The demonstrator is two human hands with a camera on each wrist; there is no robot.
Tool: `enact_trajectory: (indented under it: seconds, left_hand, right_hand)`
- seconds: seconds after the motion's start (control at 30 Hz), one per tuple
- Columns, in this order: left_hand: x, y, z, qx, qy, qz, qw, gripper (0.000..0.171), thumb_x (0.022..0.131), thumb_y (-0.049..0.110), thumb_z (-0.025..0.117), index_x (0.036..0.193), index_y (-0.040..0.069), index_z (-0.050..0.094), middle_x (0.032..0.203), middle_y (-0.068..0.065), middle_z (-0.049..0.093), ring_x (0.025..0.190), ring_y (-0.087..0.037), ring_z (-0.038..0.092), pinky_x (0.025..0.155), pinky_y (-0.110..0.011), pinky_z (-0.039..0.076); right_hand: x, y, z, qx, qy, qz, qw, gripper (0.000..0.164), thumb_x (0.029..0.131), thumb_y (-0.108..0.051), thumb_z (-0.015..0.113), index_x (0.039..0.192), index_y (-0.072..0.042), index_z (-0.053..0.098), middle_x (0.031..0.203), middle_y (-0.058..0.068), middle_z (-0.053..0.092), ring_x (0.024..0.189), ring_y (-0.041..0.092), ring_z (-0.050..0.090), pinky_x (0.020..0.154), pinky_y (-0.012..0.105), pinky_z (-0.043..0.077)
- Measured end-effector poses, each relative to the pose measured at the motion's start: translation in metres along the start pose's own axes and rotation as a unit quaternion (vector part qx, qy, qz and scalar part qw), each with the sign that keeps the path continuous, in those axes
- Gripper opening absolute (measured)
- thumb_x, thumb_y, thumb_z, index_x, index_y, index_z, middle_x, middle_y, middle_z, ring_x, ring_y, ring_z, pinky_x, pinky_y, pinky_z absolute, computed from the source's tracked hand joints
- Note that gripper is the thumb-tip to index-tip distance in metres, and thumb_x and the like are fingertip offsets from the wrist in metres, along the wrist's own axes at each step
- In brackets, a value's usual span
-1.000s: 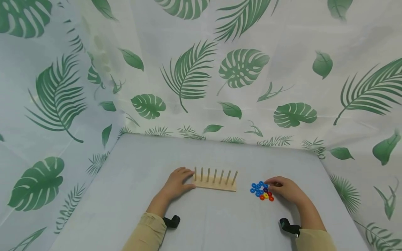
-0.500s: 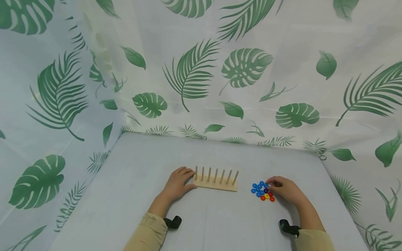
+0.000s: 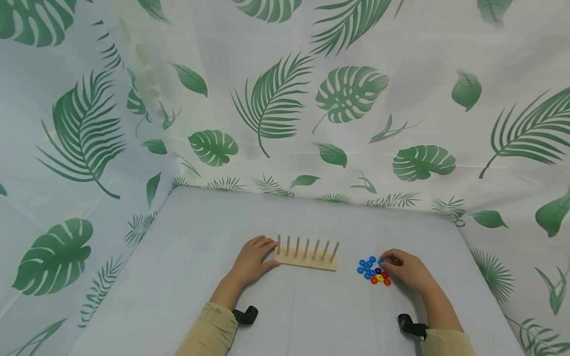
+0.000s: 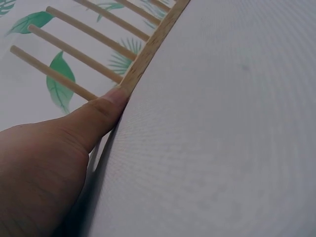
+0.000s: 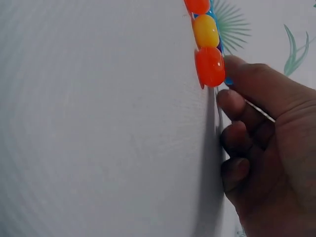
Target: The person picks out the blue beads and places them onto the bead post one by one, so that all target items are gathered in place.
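Observation:
A light wooden peg board point(image 3: 307, 264) with a row of several upright pegs lies at the middle of the table. My left hand point(image 3: 251, 259) grips its left end, the thumb point(image 4: 116, 95) along the front edge in the left wrist view. To the right is a cluster of small beads or rings: several blue ones point(image 3: 367, 275), a dark purple one point(image 3: 378, 271), a yellow one point(image 3: 380, 278) and red-orange ones point(image 3: 374, 280). At the cluster's right side my right hand point(image 3: 407, 269) pinches a blue ring point(image 3: 381, 260), mostly hidden by the fingers.
The pale table point(image 3: 303, 311) ends at a leaf-printed curtain behind and at the sides. A black wrist camera point(image 3: 246, 315) sits at the left wrist, another black camera point(image 3: 410, 326) at the right.
A blue ring at my right fingertips has shifted slightly right, away from the cluster. The left hand and the peg board stay put; the view itself drifts a little.

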State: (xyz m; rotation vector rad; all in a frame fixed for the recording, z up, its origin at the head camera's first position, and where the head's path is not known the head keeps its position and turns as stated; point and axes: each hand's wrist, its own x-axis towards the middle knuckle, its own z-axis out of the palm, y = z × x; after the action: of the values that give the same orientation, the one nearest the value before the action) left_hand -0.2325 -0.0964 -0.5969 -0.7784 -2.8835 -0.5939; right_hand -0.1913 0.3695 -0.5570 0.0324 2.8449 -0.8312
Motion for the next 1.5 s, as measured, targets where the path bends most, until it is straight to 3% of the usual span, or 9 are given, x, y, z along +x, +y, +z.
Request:
enact_trajectory:
  seconds: [0.3, 0.6, 0.8, 1.03, 1.3, 1.5]
  left_hand:
    - [0.000, 0.002, -0.002, 0.003, 0.004, 0.004, 1.0000, 0.060, 0.092, 0.056, 0.061, 0.141, 0.022, 0.055, 0.142, 0.001, 0.056, 0.141, -0.028, 0.042, 0.120, -0.046, 0.033]
    - [0.000, 0.002, -0.003, 0.006, 0.004, 0.005, 1.0000, 0.060, 0.092, 0.055, 0.061, 0.141, 0.022, 0.055, 0.142, 0.001, 0.057, 0.141, -0.028, 0.043, 0.120, -0.045, 0.033]
    - [0.000, 0.003, -0.004, 0.004, 0.007, 0.004, 1.0000, 0.060, 0.092, 0.055, 0.061, 0.141, 0.022, 0.055, 0.142, 0.001, 0.057, 0.141, -0.028, 0.043, 0.120, -0.046, 0.033]
    - [-0.001, 0.003, -0.004, 0.002, 0.008, 0.005, 1.0000, 0.059, 0.092, 0.054, 0.063, 0.141, 0.022, 0.056, 0.142, 0.000, 0.057, 0.141, -0.029, 0.043, 0.120, -0.046, 0.034]
    - [-0.001, 0.002, -0.003, 0.009, 0.013, 0.009, 0.9998, 0.059, 0.092, 0.055, 0.062, 0.140, 0.022, 0.056, 0.141, 0.000, 0.057, 0.140, -0.029, 0.043, 0.119, -0.047, 0.035]
    - [-0.001, 0.004, -0.004, 0.010, 0.009, 0.005, 0.9999, 0.059, 0.092, 0.056, 0.061, 0.141, 0.023, 0.055, 0.141, 0.002, 0.057, 0.141, -0.028, 0.043, 0.120, -0.046, 0.033]
  right_hand:
    - [-0.006, -0.019, -0.016, -0.011, 0.044, -0.039, 0.998, 0.034, 0.094, -0.042, 0.066, 0.116, -0.016, 0.066, 0.098, 0.002, 0.066, 0.088, 0.020, 0.057, 0.075, 0.031, 0.053]
    - [-0.009, -0.056, -0.027, 0.025, 0.043, -0.059, 0.997, 0.035, 0.095, -0.042, 0.064, 0.123, -0.020, 0.064, 0.110, 0.004, 0.070, 0.100, 0.023, 0.063, 0.086, 0.044, 0.060]
    - [-0.007, -0.076, -0.026, 0.061, 0.037, -0.074, 0.995, 0.040, 0.095, -0.051, 0.061, 0.123, -0.024, 0.064, 0.109, 0.001, 0.070, 0.100, 0.021, 0.063, 0.085, 0.034, 0.057]
    - [-0.004, -0.102, -0.020, 0.095, 0.028, -0.107, 0.989, 0.035, 0.094, -0.048, 0.063, 0.120, -0.024, 0.065, 0.104, 0.000, 0.068, 0.094, 0.019, 0.062, 0.078, 0.024, 0.056]
    - [0.003, -0.124, -0.013, 0.124, 0.020, -0.146, 0.981, 0.028, 0.094, -0.040, 0.067, 0.116, -0.022, 0.067, 0.103, -0.002, 0.069, 0.092, 0.017, 0.064, 0.078, 0.022, 0.057]
    - [0.005, -0.131, -0.007, 0.126, 0.005, -0.148, 0.981, 0.026, 0.093, -0.040, 0.068, 0.113, -0.024, 0.067, 0.097, -0.002, 0.067, 0.090, 0.017, 0.063, 0.077, 0.023, 0.057]
